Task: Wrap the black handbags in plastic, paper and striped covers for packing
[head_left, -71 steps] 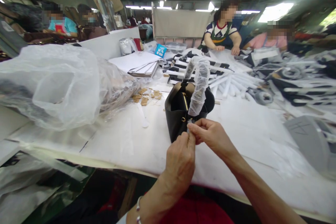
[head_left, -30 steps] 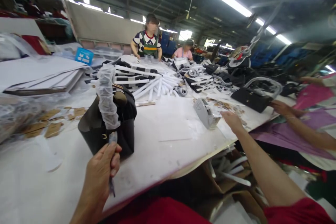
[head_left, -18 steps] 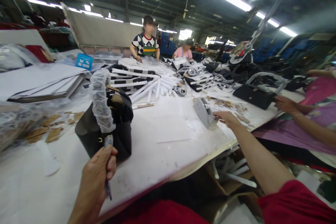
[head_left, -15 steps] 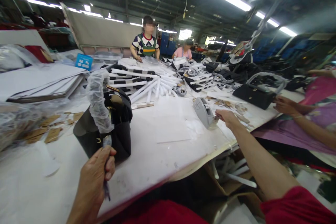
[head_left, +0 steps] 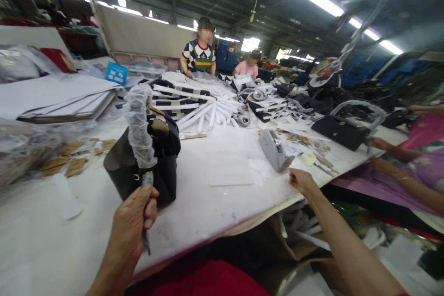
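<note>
A black handbag (head_left: 166, 173) stands on the table at the left, its raised handle (head_left: 140, 125) wrapped in wrinkled clear film. At the front of the bag, my left hand (head_left: 137, 210) is closed round the end of a strap, with some clear film just above my fingers. A dark narrow end hangs below the fist. My right hand (head_left: 303, 181) is closed in a pinch just in front of a grey tape dispenser (head_left: 274, 150). Whatever lies between those fingertips is too small to make out.
Behind the dispenser are scattered brown paper scraps (head_left: 305, 138). White foam tubes (head_left: 211, 113) are heaped mid-table. White boards (head_left: 65, 99) are stacked at left. At right, a co-worker's hands (head_left: 379, 162) are by another black handbag (head_left: 342, 132). Two people are across the table.
My right hand has drawn back from the dispenser towards me, still pinched. My left hand keeps its grip on the strap. The whole view has shifted slightly.
</note>
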Motion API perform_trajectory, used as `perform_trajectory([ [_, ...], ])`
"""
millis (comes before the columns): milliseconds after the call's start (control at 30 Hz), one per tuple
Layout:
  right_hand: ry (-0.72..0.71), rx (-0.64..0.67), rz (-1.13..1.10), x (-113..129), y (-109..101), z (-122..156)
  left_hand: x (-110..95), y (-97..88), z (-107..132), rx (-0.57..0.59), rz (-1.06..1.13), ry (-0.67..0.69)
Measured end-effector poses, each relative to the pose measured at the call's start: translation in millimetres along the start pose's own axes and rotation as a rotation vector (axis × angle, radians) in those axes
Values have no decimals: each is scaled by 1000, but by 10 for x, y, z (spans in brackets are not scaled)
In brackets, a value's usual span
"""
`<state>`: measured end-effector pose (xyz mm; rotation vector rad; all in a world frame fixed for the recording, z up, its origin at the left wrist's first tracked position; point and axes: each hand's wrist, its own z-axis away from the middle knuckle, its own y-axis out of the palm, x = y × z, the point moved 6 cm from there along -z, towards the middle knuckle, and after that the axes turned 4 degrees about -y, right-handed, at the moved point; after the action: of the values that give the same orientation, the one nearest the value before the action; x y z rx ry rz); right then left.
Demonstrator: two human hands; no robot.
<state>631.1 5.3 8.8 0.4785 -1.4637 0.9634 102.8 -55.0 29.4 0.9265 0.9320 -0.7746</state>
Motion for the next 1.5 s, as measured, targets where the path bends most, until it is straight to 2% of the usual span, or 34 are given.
perform_trajectory([
  [100, -50, 161, -27, 186, 136, 210, -6, 12, 47, 4, -32, 40],
  [167, -94, 345, -34, 383, 400, 398, 25, 36, 64, 24, -37, 36],
  [233, -200, 619, 46, 642, 834, 713, 59, 54, 55, 48, -26, 49],
  [300, -311, 841, 139, 919, 1303, 1172, 88, 52, 43, 58, -20, 64],
  [433, -397, 1151, 162, 1379, 2157, 2220, 115, 36, 75, 74, -24, 75],
  [533, -380, 1241, 76, 1533, 2637, 2685, 100, 23, 102, 85, -51, 86],
  [600, -366, 1231, 41, 1531, 2865, 2779, 78, 15, 108, 97, -81, 105],
  [667, -348, 1184, 41, 1470, 3026, 2757, 54, 3, 110, 103, -109, 126],
  [800, -251, 1171, 36, 1307, 3202, 2654, 40, -34, 99, 113, -85, 116],
  [900, -161, 1271, -12, 1269, 3230, 2644, 71, -39, 81, 170, 52, 41],
  [1033, -50, 1404, 37, 1266, 3199, 2663, 144, 14, 79, 318, 354, -132],
  [1133, -66, 1391, 104, 1284, 3181, 2644, 183, 74, 106, 424, 524, -230],
  [1233, -96, 1374, 152, 1285, 3182, 2645, 216, 112, 141, 457, 582, -299],
  [1333, -116, 1323, 181, 1272, 3179, 2641, 224, 127, 179, 443, 547, -338],
  [1500, -193, 1228, 116, 1281, 3173, 2678, 164, 103, 224, 365, 492, -309],
])
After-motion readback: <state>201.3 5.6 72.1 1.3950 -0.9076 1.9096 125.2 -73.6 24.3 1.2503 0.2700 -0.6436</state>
